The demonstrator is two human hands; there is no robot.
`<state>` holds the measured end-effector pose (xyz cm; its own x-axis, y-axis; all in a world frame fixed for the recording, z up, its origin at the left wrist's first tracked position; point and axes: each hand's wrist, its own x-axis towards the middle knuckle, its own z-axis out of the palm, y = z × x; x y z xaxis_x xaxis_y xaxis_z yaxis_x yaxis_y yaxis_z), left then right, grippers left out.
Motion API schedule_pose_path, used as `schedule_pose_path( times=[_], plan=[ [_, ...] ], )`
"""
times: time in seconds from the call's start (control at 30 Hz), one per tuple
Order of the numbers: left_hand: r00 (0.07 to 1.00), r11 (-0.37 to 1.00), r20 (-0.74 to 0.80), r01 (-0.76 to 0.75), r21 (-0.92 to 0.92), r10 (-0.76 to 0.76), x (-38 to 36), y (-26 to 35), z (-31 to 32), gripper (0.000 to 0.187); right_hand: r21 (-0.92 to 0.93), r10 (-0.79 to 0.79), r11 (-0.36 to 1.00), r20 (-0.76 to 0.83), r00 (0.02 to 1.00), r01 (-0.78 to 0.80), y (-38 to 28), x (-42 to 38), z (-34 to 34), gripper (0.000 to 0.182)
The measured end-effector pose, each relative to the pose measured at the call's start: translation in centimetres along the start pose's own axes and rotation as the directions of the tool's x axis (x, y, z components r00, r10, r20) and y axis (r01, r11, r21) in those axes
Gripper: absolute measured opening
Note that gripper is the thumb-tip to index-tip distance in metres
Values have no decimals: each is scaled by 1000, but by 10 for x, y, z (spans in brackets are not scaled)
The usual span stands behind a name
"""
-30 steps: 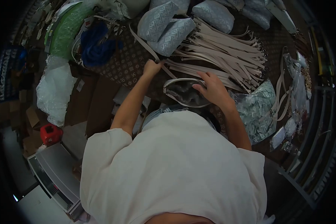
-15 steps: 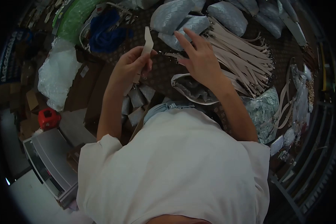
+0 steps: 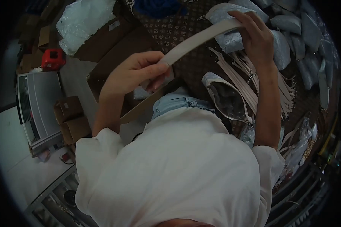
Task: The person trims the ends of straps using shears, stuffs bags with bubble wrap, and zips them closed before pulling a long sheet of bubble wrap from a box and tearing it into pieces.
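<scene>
A pale, cream-coloured strap (image 3: 199, 40) is stretched in a gentle arc between my two hands. My left hand (image 3: 138, 72) pinches its lower end between thumb and fingers, over the edge of a cardboard box. Up to the right, my right hand (image 3: 254, 36) grips the other end, with the fingers bent round it. Beneath my right forearm lies a pile of similar straps (image 3: 235, 77) with metal clips at their ends. An unzipped pouch bag (image 3: 227, 99) with a grey lining sits between the straps and my body.
Several silvery padded bags (image 3: 286, 24) are heaped at the back right of the brown patterned tabletop (image 3: 166, 32). A blue cloth bundle (image 3: 155, 7) lies at the far edge. Left are an open cardboard box (image 3: 115, 45), clear plastic wrap (image 3: 83, 22) and a red object (image 3: 53, 59).
My right hand, apart from the strap before, now holds its far end and has moved up and right. The strap is drawn out between both hands. The head view has turned.
</scene>
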<state>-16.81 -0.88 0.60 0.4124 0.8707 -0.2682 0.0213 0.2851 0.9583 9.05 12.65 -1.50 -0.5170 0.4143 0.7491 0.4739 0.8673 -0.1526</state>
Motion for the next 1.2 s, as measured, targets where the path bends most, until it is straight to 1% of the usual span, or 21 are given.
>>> schedule_pose_path(
  times=[0.13,0.2,0.23,0.3,0.33,0.4,0.5,0.73,0.8,0.83,0.87,0.9,0.93,0.97,1.0,1.03,1.07,1.1,1.13,1.17,1.2],
  plan=[
    [998,995,59,12,-96,-6,1,-6,12,21,19,-41,999,63,997,40,4,-11,-10,31],
    [992,993,122,-22,-116,37,-1,-3,19,21,73,24,997,64,998,-28,3,-19,-13,32],
    [992,992,119,-31,-125,46,-1,-2,23,21,70,14,997,72,997,-19,0,-23,-15,32],
    [983,989,164,-60,-135,82,0,0,29,22,75,119,989,94,988,-127,-5,-31,-21,34],
    [982,988,164,-65,-142,89,0,1,31,22,71,115,990,100,988,-122,-6,-35,-22,34],
    [981,991,181,-53,-123,75,3,2,34,21,99,180,976,126,976,-193,-7,-43,-25,33],
    [978,991,204,-7,-133,34,7,3,36,21,100,201,972,124,972,-214,-8,-51,-28,33],
    [967,989,254,16,-146,22,14,6,35,23,93,226,967,125,966,-238,-6,-58,-37,32],
    [973,972,230,43,-230,12,17,5,34,24,117,236,959,167,957,-257,-6,-59,-40,26],
    [970,973,242,48,-228,9,20,1,28,24,109,246,958,165,955,-266,-8,-59,-43,26],
    [922,829,294,-47,-557,250,24,-3,16,23,161,309,928,168,936,-336,-11,-57,-46,22],
    [840,567,255,-74,-821,479,27,-7,8,24,211,373,890,172,912,-404,-14,-57,-49,18],
    [844,426,96,-165,-889,528,26,6,3,23,198,390,886,167,905,-419,-15,-61,-51,18],
    [835,274,-71,-258,-927,545,25,23,-1,23,222,482,813,260,837,-537,-16,-64,-52,14],
    [839,276,-57,-241,-931,541,26,30,-6,23,236,555,727,351,754,-645,-18,-66,-53,11],
    [793,220,-99,-284,-933,602,29,37,-13,23,228,568,722,345,747,-653,-24,-66,-54,11],
    [741,162,-144,-324,-932,655,34,40,-16,23,212,574,588,570,588,-781,-37,-64,-53,13],
    [691,161,-265,-486,-859,672,46,36,-13,44,156,519,444,758,395,-882,-48,-62,-53,17],
    [696,166,-256,-477,-863,671,63,28,-9,44,155,528,437,754,392,-886,-59,-58,-54,17],
    [632,422,-296,-730,-538,716,82,17,-4,42,155,420,304,864,279,-940,-70,-54,-56,21],
    [562,565,-294,-821,-83,773,95,4,4,40,129,281,168,944,173,-977,-76,-52,-59,25]
  ],
)
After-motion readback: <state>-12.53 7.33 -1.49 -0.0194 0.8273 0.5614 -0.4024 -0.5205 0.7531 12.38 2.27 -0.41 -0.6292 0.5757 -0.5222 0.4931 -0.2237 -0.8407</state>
